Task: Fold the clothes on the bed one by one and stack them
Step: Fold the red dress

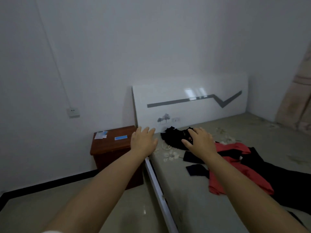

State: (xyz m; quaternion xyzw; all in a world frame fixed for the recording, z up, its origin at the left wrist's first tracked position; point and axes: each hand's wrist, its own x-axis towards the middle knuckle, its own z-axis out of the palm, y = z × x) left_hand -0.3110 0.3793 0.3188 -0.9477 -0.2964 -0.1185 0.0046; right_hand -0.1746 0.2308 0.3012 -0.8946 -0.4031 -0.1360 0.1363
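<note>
A crumpled black garment [173, 137] lies on the bed [190, 190] near the headboard. My right hand [200, 140] is spread flat over its right part, fingers apart, holding nothing. My left hand [143, 142] hovers open above the bed's left edge, beside the garment and apart from it. A red garment [235, 167] lies unfolded to the right of my right forearm, mixed with dark pieces. A large black garment [286, 182] spreads out at the far right.
A brown wooden nightstand [111, 145] with papers and a blue card stands left of the bed. The white headboard [190, 105] leans against the wall. A white bed rail [159, 190] runs along the left edge. A curtain [297, 98] hangs at right.
</note>
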